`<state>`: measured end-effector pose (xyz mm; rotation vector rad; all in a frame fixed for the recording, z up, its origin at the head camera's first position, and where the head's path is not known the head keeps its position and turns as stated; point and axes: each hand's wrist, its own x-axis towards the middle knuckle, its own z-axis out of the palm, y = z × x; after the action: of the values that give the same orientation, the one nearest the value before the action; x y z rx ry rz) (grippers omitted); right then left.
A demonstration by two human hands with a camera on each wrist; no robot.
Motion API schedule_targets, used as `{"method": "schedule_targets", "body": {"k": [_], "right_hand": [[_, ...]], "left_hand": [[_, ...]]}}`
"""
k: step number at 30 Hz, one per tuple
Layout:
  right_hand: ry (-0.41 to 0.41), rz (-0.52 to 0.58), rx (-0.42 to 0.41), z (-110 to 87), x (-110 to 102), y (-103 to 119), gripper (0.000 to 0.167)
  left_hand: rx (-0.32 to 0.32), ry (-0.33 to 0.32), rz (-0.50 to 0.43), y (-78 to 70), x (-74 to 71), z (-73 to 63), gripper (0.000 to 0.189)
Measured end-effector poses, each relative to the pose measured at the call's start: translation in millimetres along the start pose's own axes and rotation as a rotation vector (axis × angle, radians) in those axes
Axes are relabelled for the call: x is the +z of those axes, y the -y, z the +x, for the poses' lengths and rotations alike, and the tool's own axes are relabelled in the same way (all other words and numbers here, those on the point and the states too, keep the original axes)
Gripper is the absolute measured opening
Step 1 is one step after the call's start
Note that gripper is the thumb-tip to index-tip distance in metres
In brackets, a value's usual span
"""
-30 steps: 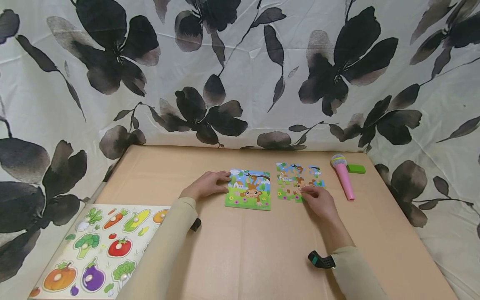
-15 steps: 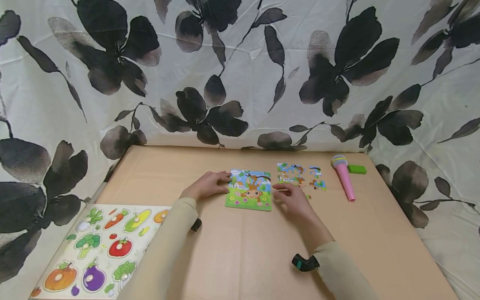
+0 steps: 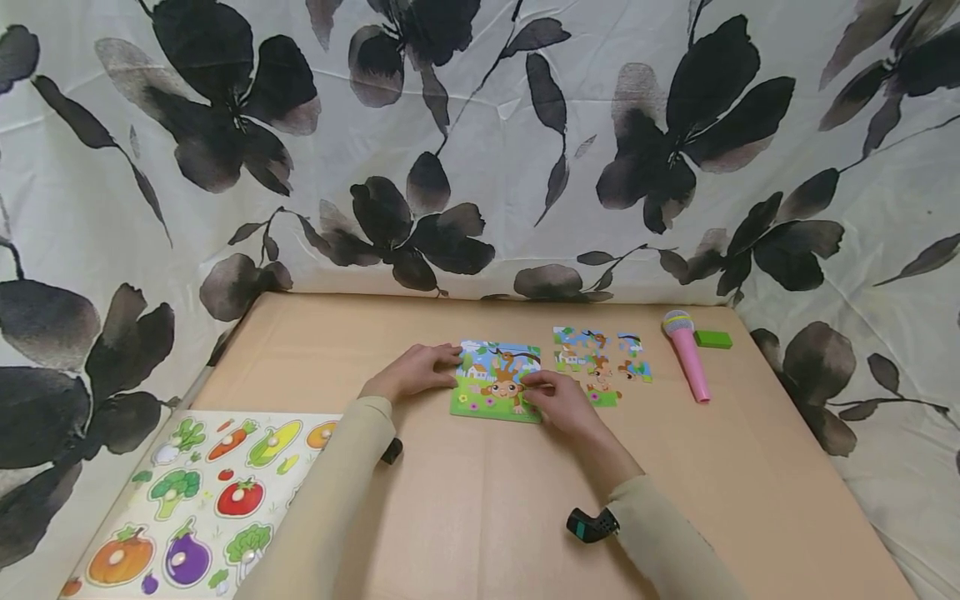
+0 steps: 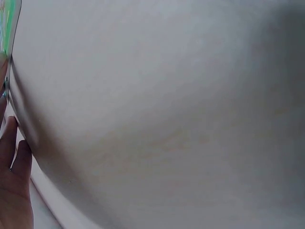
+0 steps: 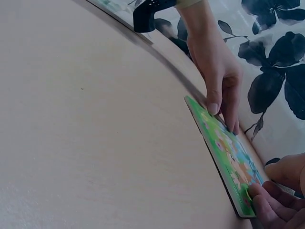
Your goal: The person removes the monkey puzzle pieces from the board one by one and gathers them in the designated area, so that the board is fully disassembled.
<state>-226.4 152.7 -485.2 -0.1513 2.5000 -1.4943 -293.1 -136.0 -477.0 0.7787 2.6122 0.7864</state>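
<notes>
The monkey picture puzzle board [image 3: 483,404] lies flat on the table, its picture of a monkey, house and trees facing up. Along its left edge rest the fingertips of my left hand [image 3: 408,373], fingers fairly straight. My right hand [image 3: 566,404] is over the board's lower right side, pinching a small green puzzle piece [image 5: 246,193] close over that corner; the fingers hide most of it. Several loose puzzle pieces [image 3: 602,398] of a matching monkey picture lie to the right of the board. In the left wrist view, only part of the left hand [image 4: 16,179] shows at the edge.
A pink toy microphone [image 3: 687,358] and a green block [image 3: 712,339] lie at the back right. A white vegetable board [image 3: 206,450] lies at the front left, partly under the left sleeve. Floral cloth [image 3: 480,125] hangs behind the table [image 3: 480,517].
My right hand has moved left from the loose pieces to the board's lower right, carrying one piece away from the group's lower left. The left hand stays at the board's left edge.
</notes>
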Motion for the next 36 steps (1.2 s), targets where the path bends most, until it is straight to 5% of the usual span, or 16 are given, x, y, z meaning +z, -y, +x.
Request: {"method": "schedule_targets", "body": {"k": [31,36], "right_hand": [[-0.038,-0.097,-0.087,-1.0,10,0,0.027],[-0.046,-0.19,-0.122,-2.3,10,-1,0.029]], "left_hand": [[0.004,-0.001,0.009,2.4,0.3,1.9,0.051],[-0.017,0.005,0.005,1.9,0.4,1.3,0.051]]}}
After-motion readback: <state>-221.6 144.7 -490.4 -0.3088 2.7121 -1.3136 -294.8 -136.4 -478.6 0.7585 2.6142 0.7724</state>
